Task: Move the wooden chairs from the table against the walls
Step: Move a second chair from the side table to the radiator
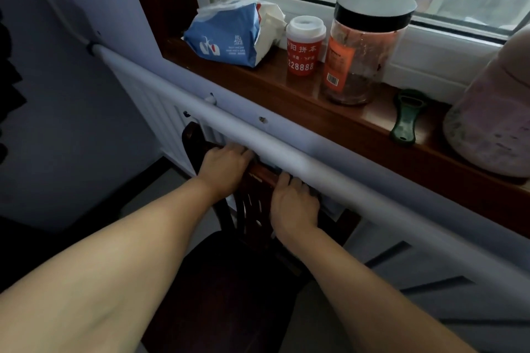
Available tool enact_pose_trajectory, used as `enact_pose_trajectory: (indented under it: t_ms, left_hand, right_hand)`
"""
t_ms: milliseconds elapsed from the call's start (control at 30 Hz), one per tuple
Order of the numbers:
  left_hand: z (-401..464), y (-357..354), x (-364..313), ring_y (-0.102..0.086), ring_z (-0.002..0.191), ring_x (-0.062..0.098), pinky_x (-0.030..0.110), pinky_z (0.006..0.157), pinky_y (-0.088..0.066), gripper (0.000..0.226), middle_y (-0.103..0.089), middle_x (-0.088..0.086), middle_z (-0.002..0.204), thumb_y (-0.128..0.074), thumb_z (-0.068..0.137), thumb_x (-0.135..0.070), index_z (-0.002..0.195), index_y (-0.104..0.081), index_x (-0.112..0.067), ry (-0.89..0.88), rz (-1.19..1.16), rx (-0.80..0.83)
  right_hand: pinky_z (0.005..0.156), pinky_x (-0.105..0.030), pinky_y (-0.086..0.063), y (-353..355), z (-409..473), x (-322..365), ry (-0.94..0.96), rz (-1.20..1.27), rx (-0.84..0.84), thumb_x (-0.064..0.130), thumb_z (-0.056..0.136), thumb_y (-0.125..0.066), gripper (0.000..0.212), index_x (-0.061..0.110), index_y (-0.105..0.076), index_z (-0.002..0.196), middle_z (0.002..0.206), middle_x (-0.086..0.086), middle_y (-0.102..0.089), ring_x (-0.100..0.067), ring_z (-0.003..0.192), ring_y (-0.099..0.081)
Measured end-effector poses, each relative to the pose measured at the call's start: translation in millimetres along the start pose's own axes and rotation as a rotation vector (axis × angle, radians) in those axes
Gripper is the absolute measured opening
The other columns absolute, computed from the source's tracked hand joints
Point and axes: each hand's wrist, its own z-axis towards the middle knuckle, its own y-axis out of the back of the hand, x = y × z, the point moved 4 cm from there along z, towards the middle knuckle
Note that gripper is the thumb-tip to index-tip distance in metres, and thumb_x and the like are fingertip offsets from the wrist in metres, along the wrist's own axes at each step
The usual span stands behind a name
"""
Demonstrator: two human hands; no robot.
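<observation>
A dark wooden chair [229, 281] stands below me with its backrest turned toward the wall under the window. My left hand [226, 169] grips the top rail of the backrest at its left part. My right hand [295, 200] grips the same rail further right. The rail sits close under a white pipe [200, 103] that runs along the wall. My hands and the pipe hide most of the rail; the dark seat shows between my forearms.
A white radiator [160, 117] is fixed to the wall behind the chair. The wooden windowsill [286, 94] above holds a blue tissue pack [229, 34], a red cup [305, 46], a black-lidded jar [361, 49], a green peeler [405, 117] and a pale vessel [493, 112].
</observation>
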Motion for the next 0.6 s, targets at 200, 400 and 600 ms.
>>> enact_pose_trajectory:
  t_ms: [200,400,600]
  left_hand:
    - [-23,2,-4,-0.039,0.13,0.025,0.037,0.09,-0.042,0.055,-0.04,0.009,0.144,-0.053,0.09,-0.02,0.141,-0.034,-0.017,0.065,-0.115,0.026]
    - [-60,14,2,-0.026,0.138,0.025,0.039,0.101,-0.035,0.074,-0.021,0.009,0.154,-0.059,0.084,-0.011,0.147,-0.019,-0.019,0.177,-0.161,0.119]
    - [-122,18,35,-0.031,0.134,0.025,0.039,0.103,-0.035,0.072,-0.027,0.008,0.15,-0.06,0.084,-0.014,0.145,-0.021,-0.02,0.38,-0.256,0.156]
  right_hand:
    - [0.104,-0.05,-0.032,-4,-16,7,0.036,-0.027,0.01,0.044,0.077,-0.069,0.106,0.0,-0.001,0.145,0.147,-0.023,-0.024,-0.035,0.132,-0.03]
    - [0.115,-0.052,-0.012,1,-32,36,0.208,-0.056,0.029,0.04,0.082,-0.063,0.079,0.012,-0.02,0.143,0.155,-0.021,-0.004,-0.036,0.142,-0.004]
    - [0.116,-0.047,-0.012,-6,-42,75,0.324,-0.02,0.112,0.033,0.084,-0.06,0.07,0.013,-0.025,0.141,0.153,-0.019,-0.008,-0.035,0.141,-0.005]
